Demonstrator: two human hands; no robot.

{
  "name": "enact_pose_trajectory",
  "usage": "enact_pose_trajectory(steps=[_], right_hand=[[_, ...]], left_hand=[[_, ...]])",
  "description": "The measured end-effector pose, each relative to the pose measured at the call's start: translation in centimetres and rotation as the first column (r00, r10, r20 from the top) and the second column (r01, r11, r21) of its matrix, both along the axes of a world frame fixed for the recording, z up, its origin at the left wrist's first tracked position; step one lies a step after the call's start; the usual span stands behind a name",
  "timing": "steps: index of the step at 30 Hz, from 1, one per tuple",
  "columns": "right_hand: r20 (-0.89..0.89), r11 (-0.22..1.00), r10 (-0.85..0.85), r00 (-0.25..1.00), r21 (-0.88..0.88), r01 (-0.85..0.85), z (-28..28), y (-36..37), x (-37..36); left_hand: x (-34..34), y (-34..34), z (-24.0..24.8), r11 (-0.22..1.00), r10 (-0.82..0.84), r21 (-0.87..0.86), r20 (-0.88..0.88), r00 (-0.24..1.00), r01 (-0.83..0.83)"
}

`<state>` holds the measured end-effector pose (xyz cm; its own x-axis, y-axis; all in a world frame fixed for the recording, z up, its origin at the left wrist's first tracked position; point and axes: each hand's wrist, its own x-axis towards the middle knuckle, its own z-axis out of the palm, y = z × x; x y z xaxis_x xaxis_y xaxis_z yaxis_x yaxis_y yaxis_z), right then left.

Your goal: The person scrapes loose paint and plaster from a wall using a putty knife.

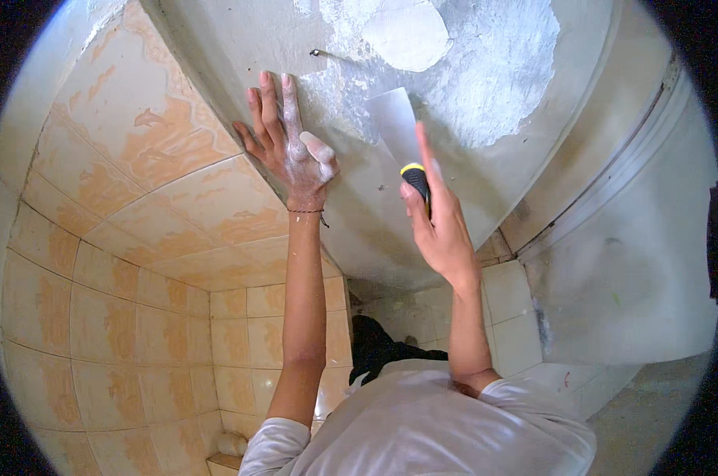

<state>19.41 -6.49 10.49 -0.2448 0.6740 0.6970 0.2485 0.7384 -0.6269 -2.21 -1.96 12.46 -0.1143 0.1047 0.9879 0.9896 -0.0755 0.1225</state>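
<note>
My right hand (pixel 444 226) grips the black and yellow handle of a putty knife (pixel 398 123), with the index finger stretched along its wide metal blade. The blade lies at the lower edge of a rough whitish patch (pixel 501 71) on the grey painted wall (pixel 390 230). Whether the blade's edge touches the wall, I cannot tell. My left hand (pixel 295 163) rests with fingers spread near the wall's left edge, beside the tiles. White dust coats its thumb and index finger, and a thin dark cord circles the wrist.
A nail (pixel 315 52) sticks out of the wall above my left hand. Orange-patterned tiles (pixel 137 182) cover the surface on the left. A pale door-like panel (pixel 620 262) and its frame stand to the right. Light floor tiles (pixel 513 301) show below.
</note>
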Motion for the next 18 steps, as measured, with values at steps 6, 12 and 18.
enact_pose_trajectory(steps=[6,12,18], right_hand=[[-0.376,0.934,-0.052,0.925,-0.346,-0.089,-2.6,0.0,1.3],[-0.417,0.929,-0.196,0.888,-0.37,0.031,-1.4,-0.6,2.8],[-0.411,0.883,-0.096,0.907,-0.455,-0.112,-1.6,-0.9,2.9]], left_hand=[[0.2,0.3,0.2,1.0,0.009,0.011,0.003,1.0,-0.009],[0.4,0.2,0.6,1.0,0.014,0.012,0.017,1.0,-0.015],[0.3,0.2,0.2,0.999,-0.018,0.026,0.008,1.0,0.018]])
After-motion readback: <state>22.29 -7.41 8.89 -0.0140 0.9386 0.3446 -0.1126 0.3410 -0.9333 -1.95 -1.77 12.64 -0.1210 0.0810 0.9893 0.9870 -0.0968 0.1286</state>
